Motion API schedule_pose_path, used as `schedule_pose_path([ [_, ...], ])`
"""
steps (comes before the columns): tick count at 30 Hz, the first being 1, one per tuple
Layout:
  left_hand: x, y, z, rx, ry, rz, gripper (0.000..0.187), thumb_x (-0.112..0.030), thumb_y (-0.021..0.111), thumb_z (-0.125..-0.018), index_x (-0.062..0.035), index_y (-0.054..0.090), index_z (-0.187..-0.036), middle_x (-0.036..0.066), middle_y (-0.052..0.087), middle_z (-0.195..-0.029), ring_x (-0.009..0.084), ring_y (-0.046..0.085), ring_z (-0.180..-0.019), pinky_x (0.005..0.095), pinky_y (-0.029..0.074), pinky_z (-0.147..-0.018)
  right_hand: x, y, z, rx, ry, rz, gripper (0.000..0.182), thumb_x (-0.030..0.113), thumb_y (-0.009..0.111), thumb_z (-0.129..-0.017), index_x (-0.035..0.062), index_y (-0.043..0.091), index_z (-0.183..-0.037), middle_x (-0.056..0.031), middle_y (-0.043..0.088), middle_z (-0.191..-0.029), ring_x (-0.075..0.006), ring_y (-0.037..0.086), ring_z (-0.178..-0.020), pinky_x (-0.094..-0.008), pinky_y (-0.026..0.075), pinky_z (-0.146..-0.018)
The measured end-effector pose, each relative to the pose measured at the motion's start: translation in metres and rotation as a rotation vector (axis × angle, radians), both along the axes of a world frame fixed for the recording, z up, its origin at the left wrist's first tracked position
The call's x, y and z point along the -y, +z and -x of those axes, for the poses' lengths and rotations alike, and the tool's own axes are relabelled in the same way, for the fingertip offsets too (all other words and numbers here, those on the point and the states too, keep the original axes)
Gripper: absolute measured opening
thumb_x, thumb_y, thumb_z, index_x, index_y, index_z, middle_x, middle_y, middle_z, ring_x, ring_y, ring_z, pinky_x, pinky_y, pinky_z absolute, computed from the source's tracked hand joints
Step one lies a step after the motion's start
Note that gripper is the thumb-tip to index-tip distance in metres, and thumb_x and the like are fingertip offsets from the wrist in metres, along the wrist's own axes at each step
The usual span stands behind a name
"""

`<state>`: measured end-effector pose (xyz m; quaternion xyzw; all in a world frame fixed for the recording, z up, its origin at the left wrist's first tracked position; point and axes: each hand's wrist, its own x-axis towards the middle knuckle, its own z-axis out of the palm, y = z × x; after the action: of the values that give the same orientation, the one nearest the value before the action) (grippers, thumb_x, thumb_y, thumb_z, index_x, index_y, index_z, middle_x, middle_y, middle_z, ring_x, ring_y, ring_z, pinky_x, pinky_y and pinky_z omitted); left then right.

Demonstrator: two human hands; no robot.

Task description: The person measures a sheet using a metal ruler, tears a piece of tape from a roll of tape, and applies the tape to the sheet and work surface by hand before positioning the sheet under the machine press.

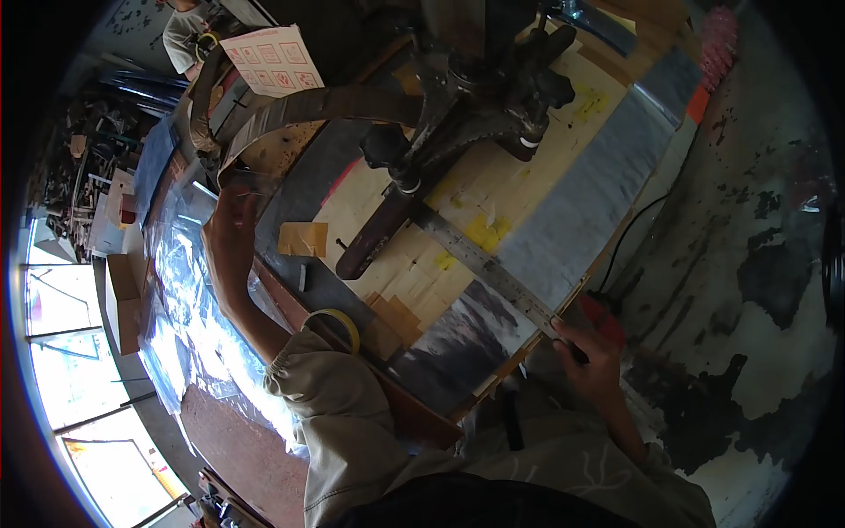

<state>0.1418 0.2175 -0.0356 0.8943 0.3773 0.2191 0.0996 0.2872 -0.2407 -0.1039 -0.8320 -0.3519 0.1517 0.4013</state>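
Observation:
A ruler-like metal strip (493, 275) lies slantwise across the board, running from under the dark press to its front edge. My right hand (591, 359) is closed at the strip's near end, thumb against it. My left hand (231, 238) is raised at the left, its fingers bent together just below the end of a curved metal bar (339, 104); what they hold is hard to make out. The dark iron press (475, 84), with knobs, stands over the pale wooden board (370, 299). Grey sheet material (585, 220) covers part of the board.
A roll of yellow tape (345, 327) lies by my left sleeve. Brown tape pieces (302, 238) stick to the surface. Clear plastic sheeting (180, 290) covers the left side. Another person (183, 40) is at the upper left, near a printed cardboard piece (275, 60). A black cable (627, 231) hangs at the right.

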Motion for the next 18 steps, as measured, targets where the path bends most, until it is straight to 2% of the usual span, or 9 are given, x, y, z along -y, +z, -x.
schedule_pose_path([
  [11, 0.002, 0.003, 0.002, 0.040, 0.009, 0.017, 0.019, -0.016, 0.063, -0.092, -0.0048, 0.060, -0.108, 0.015, 0.069, -0.083, 0.0252, 0.070, -0.077, 0.0365, 0.052, -0.065, -0.004, 0.004, 0.000, 0.000, -0.002, -0.012, 0.030, 0.004, 0.072, -0.081, 0.0046, 0.069, -0.111, -0.0130, 0.071, -0.104, -0.0232, 0.070, -0.091, -0.0307, 0.054, -0.079],
  [14, 0.003, 0.004, 0.002, 0.056, 0.007, 0.007, 0.017, -0.017, 0.062, -0.093, -0.0047, 0.062, -0.105, 0.014, 0.068, -0.075, 0.0228, 0.069, -0.068, 0.0348, 0.051, -0.060, -0.002, 0.000, 0.000, 0.012, 0.000, -0.024, 0.030, 0.004, 0.072, -0.081, 0.0063, 0.069, -0.111, -0.0111, 0.071, -0.105, -0.0246, 0.070, -0.090, -0.0319, 0.055, -0.076],
  [18, 0.015, 0.021, -0.004, 0.003, 0.137, 0.069, 0.016, -0.020, 0.060, -0.095, -0.0048, 0.062, -0.096, 0.009, 0.064, -0.062, 0.0180, 0.064, -0.054, 0.0323, 0.046, -0.052, -0.001, 0.001, 0.001, 0.001, 0.001, -0.006, 0.030, 0.004, 0.072, -0.081, 0.0062, 0.069, -0.111, -0.0105, 0.071, -0.106, -0.0240, 0.069, -0.089, -0.0315, 0.055, -0.075],
])
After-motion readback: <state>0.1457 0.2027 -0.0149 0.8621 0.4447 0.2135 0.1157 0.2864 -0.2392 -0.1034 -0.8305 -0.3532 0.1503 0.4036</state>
